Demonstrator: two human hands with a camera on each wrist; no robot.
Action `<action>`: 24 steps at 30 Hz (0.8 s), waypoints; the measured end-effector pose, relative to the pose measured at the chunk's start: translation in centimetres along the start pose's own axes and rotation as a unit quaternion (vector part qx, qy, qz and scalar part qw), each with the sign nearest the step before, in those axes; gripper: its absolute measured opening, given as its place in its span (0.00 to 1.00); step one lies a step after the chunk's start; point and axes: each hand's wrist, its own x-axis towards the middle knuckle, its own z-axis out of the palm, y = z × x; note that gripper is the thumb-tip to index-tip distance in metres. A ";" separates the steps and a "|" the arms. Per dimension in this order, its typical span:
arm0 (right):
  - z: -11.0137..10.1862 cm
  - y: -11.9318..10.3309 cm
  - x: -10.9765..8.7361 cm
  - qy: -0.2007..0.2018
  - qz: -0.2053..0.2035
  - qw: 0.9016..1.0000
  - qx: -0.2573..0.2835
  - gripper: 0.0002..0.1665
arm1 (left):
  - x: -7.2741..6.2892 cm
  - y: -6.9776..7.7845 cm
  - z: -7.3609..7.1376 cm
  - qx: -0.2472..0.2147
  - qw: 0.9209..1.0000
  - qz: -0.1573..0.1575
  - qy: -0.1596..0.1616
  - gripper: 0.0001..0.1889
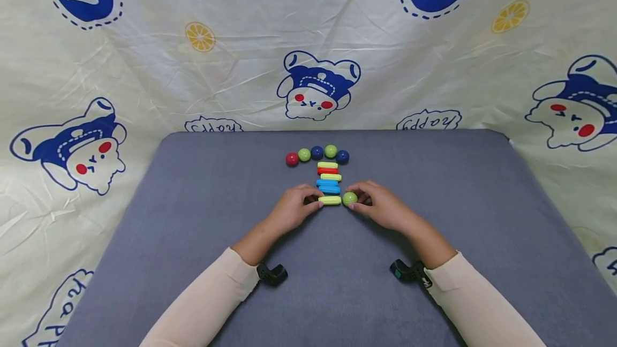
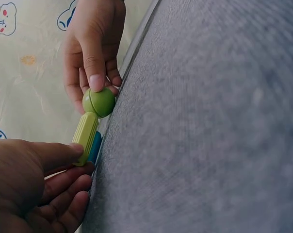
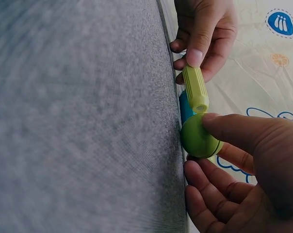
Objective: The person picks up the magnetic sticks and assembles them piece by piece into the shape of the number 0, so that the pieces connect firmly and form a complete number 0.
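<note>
Yellow-green rod (image 1: 330, 201) lies crosswise at the near end of a column of short rods, in the middle of the grey table (image 1: 337, 293). Its left end is pinched between the thumb and fingers of the left hand (image 1: 291, 209); just off its right end, the right hand (image 1: 381, 205) pinches a green ball (image 1: 350, 198). Both pieces look like hard plastic, so I would expect them to be light, stiff and not easily broken. Ribs along the rod should give the fingertips some bite, and its long sides close to the left end are a sensible place to hold. Being glossy and round, the ball may slip or roll, and is best taken from opposite sides across its middle.

Fingers cover the rod's left end and part of the ball's right side. Rod and ball seem to meet in the wrist views, but whether they are joined I cannot tell. A small grey spot shows on the rod's right end, too small to make out. Only some blue of the column shows in those views; the near blue rod (image 1: 330, 190) and the far row of balls (image 1: 317, 152) are clear only from the head
</note>
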 end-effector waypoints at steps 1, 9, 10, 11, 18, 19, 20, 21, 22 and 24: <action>0.0 0.0 0.0 0.000 0.000 1.000 0.000 0.22 | 0.0 -0.1 -0.1 -0.002 1.000 -0.001 -0.001 0.10; 0.1 -0.2 0.1 0.000 -0.002 1.000 0.005 0.21 | 0.1 -0.4 -0.3 -0.008 1.000 -0.001 0.001 0.11; 0.1 -0.2 0.1 0.000 -0.002 1.000 0.006 0.21 | 0.1 -0.5 -0.3 -0.008 1.000 -0.001 0.001 0.11; 0.2 -0.1 0.1 0.001 -0.003 1.000 0.006 0.21 | 0.1 -0.4 -0.3 -0.008 1.000 0.000 0.001 0.11; 0.7 -0.1 0.0 0.007 -0.010 1.000 0.014 0.21 | 0.1 -0.4 -0.4 -0.011 1.000 0.004 -0.002 0.11; 0.8 -0.1 0.0 0.007 -0.010 1.000 0.017 0.21 | 0.1 -0.5 -0.4 -0.012 1.000 0.004 -0.002 0.11; 0.8 0.0 0.0 0.009 -0.009 1.000 0.021 0.21 | 0.1 -0.5 -0.4 -0.014 1.000 0.003 -0.002 0.11; 0.9 0.1 0.0 0.010 -0.010 1.000 0.026 0.21 | 0.1 -0.5 -0.4 -0.017 1.000 0.001 -0.001 0.11; 1.0 0.2 0.1 0.012 -0.011 0.999 0.032 0.20 | 0.1 -0.6 -0.3 -0.020 1.000 0.000 0.000 0.11; 1.2 0.5 0.1 0.013 -0.012 0.999 0.043 0.21 | 0.1 -0.7 -0.3 -0.028 1.000 -0.005 0.000 0.10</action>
